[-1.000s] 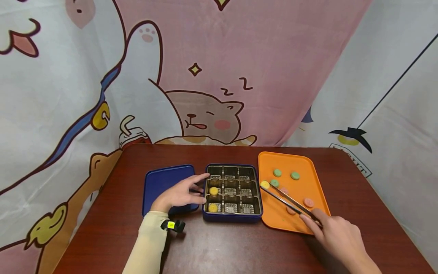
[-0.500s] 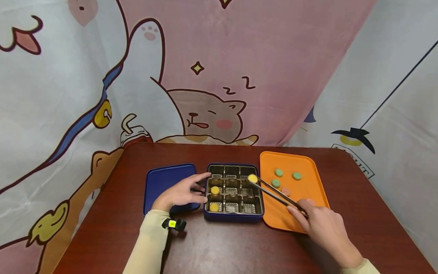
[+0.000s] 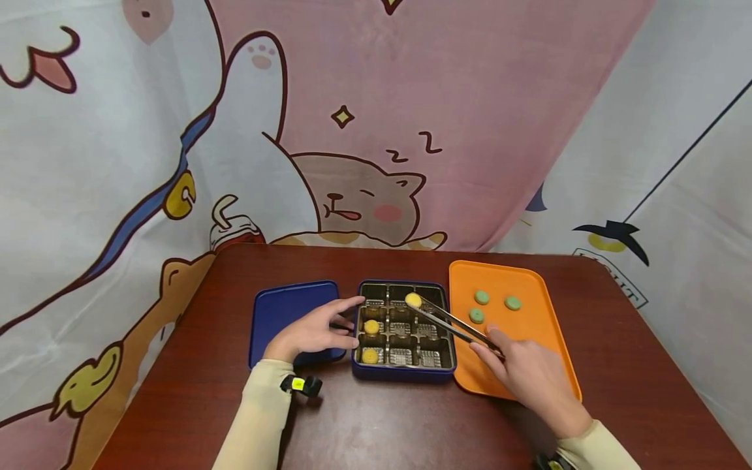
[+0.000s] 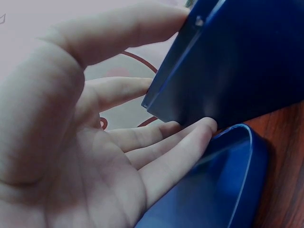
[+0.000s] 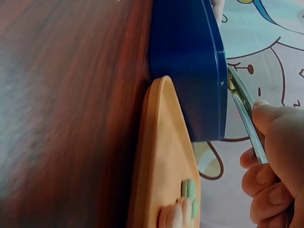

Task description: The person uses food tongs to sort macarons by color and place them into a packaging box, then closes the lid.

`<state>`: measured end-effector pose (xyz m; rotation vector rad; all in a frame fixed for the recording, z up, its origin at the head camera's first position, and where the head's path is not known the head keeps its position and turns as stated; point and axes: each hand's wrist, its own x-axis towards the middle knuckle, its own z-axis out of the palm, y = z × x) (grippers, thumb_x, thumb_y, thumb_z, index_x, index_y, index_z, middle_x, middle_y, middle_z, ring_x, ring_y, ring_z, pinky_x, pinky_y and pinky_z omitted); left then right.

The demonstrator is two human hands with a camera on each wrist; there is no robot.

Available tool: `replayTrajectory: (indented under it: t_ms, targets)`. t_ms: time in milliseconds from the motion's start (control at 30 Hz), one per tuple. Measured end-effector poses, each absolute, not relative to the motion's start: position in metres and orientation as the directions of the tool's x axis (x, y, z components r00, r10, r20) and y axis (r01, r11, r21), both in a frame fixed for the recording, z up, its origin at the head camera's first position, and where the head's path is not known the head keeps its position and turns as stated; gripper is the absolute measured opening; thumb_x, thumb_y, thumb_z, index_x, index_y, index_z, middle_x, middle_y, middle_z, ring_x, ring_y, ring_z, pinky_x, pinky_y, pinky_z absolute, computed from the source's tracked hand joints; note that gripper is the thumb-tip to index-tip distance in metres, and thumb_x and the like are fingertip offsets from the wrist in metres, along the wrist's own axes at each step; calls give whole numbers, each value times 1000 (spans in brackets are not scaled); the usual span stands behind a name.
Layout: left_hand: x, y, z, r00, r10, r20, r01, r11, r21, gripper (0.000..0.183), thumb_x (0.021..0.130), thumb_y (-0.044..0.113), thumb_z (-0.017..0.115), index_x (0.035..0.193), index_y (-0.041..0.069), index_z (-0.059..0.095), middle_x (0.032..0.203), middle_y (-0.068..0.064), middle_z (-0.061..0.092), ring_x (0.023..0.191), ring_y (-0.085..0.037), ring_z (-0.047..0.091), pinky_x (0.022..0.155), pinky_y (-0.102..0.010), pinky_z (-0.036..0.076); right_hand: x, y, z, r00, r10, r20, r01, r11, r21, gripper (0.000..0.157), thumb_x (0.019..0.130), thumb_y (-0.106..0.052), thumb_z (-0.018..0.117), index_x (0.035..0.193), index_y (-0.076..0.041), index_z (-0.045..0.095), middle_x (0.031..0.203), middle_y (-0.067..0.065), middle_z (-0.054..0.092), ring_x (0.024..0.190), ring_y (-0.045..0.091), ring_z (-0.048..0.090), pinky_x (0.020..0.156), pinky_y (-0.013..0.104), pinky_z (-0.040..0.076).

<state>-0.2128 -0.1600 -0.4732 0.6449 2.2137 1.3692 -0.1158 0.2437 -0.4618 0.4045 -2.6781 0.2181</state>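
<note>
My right hand (image 3: 525, 372) grips metal tongs (image 3: 449, 321). Their tips pinch a yellow macaron (image 3: 414, 300) over the back row of a blue box (image 3: 404, 373) with a divided insert. In the right wrist view the tongs (image 5: 249, 121) reach past the box's rim. Two more yellow macarons sit in the left column: one in the middle compartment (image 3: 371, 327), one in the front compartment (image 3: 369, 356). Fingers spread, my left hand (image 3: 311, 331) touches the box's left side; the left wrist view shows its fingertips against the box wall (image 4: 228, 71).
An orange tray (image 3: 499, 277) stands right beside the box, bearing several macarons, among them a green macaron (image 3: 513, 303). Pink ones show in the right wrist view (image 5: 173, 213). The blue lid (image 3: 282, 307) lies left of the box, partly under my left hand.
The tongs lifted the yellow macaron off the orange tray and carried it left over the box, first above the right column, now farther left. My left hand stays at the box's side.
</note>
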Motion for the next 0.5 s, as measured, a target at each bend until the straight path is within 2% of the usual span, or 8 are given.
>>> replayTrajectory:
  t_ms: [100,233,300,400,500]
  targets:
    - [-212,-160,-474,-785,604,-134,149,395,907,90,94,20,82,168,19,31,169,-16,29,135,-37,57,106,-48,54,-121,236,-461,-867,-257,426,-325,941,-92,39,95,-49,76,80,-24,50,51,-13,28,41,8,26,37,27,20]
    - [-212,-161,-474,-785,604,-136,144,392,909,90,93,19,82,168,20,31,169,-14,28,135,-36,57,106,-49,54,-127,226,-461,-864,-259,432,-329,940,-95,40,96,-52,74,75,-26,50,53,-12,30,40,7,27,36,27,20]
    - [-212,-160,-474,-784,606,-135,145,391,909,91,93,20,82,168,20,31,169,-13,28,135,-35,57,106,-48,54,-129,222,-460,-862,-263,434,-332,939,-90,41,96,-53,73,75,-27,51,54,-11,32,40,7,27,35,27,16]
    - [-213,-161,-474,-781,611,-128,157,391,907,91,94,21,82,168,19,30,169,-14,28,135,-35,57,106,-48,54,-133,216,-459,-858,-282,430,-350,933,-85,41,97,-52,72,75,-26,51,53,-10,32,40,8,28,37,25,11]
    - [-213,-161,-473,-778,616,-122,162,386,908,91,94,21,82,168,18,30,169,-16,28,135,-36,57,106,-48,55,-137,210,-457,-859,-300,415,-371,923,-100,39,99,-49,72,77,-23,54,50,-10,31,40,8,30,37,26,12]
